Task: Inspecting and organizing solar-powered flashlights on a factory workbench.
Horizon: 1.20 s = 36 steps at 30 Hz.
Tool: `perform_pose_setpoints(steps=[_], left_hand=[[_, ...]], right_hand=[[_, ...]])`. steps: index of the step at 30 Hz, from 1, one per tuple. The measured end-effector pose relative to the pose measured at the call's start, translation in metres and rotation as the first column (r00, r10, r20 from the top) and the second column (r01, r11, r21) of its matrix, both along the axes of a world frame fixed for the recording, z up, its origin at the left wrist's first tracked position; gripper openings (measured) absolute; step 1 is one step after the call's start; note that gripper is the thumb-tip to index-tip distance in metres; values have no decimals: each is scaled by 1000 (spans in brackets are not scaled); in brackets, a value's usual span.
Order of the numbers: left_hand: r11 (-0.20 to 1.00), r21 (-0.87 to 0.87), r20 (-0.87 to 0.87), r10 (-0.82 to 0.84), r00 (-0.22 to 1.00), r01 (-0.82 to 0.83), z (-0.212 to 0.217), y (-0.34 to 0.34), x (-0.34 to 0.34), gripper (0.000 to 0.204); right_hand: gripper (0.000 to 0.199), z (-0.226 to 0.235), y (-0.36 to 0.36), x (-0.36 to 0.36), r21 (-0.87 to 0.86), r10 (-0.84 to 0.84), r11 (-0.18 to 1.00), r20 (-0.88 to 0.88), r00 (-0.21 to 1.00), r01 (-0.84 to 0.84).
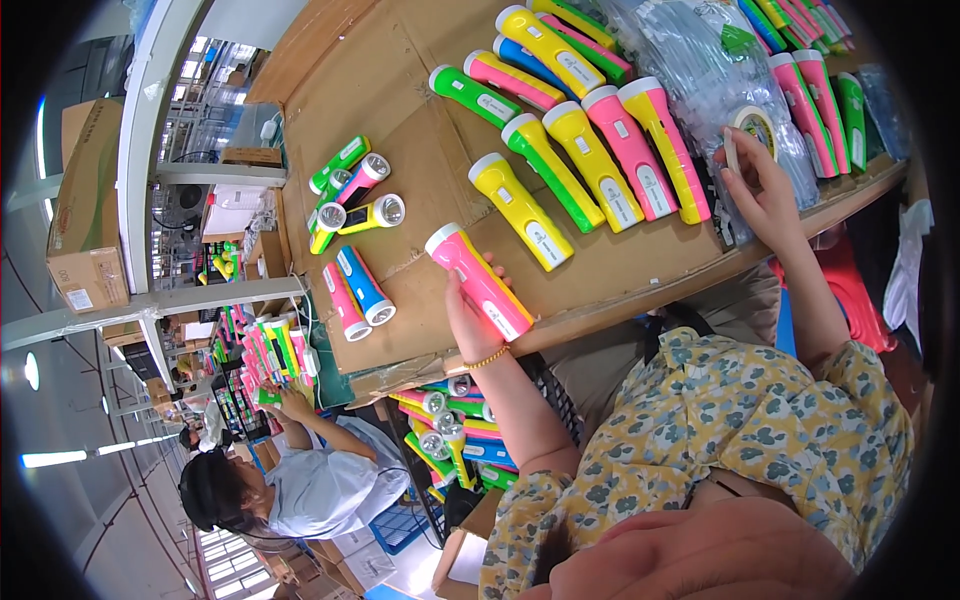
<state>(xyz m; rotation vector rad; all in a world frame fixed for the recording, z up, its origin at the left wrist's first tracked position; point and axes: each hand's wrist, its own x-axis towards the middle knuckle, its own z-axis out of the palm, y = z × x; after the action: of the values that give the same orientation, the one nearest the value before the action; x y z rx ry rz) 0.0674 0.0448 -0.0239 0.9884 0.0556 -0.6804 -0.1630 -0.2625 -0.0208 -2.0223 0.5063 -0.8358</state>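
Note:
My left hand [474, 318] is wrapped round a pink and yellow flashlight [482, 285] with a white head rim, its switch side facing up. To the right, my right hand [762, 195] pinches a thin white strip [732, 153] between thumb and fingers; its exact kind is hard to make out. Close behind that hand, a roll of tape [756, 128] rests on clear plastic bags [690, 60]. Between my hands lie a yellow flashlight [520, 212], a green and yellow one [553, 172] and a pink one [632, 152], among several others in a slanting row.
Cardboard covers the bench [420, 150], which has a raised edge. Several small flashlights [350, 195] lie at its left, with a pink and a blue one [364, 285] nearer. Below the bench is a pile of flashlights [450, 430]. A co-worker [310, 480] sits at left beside more flashlights.

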Motion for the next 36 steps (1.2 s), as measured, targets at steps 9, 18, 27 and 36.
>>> perform_pose_setpoints(steps=[9, 18, 27, 36], left_hand=[[999, -14, 69, -34, 997, 35, -13, 13, -1, 48], [929, -330, 79, -149, 986, 167, 0, 14, -22, 61], [816, -552, -13, -217, 976, 174, 15, 10, -42, 67], [593, -793, -109, -362, 926, 139, 23, 3, -49, 66]], right_hand=[[43, -3, -1, 0, 10, 4, 1000, 15, 1000, -4], [43, 2, 0, -1, 35, 7, 999, -9, 1000, -7], [43, 2, 1, -2, 39, 12, 999, -13, 1000, -11], [44, 1, -1, -2, 32, 17, 999, -7, 1000, -17]])
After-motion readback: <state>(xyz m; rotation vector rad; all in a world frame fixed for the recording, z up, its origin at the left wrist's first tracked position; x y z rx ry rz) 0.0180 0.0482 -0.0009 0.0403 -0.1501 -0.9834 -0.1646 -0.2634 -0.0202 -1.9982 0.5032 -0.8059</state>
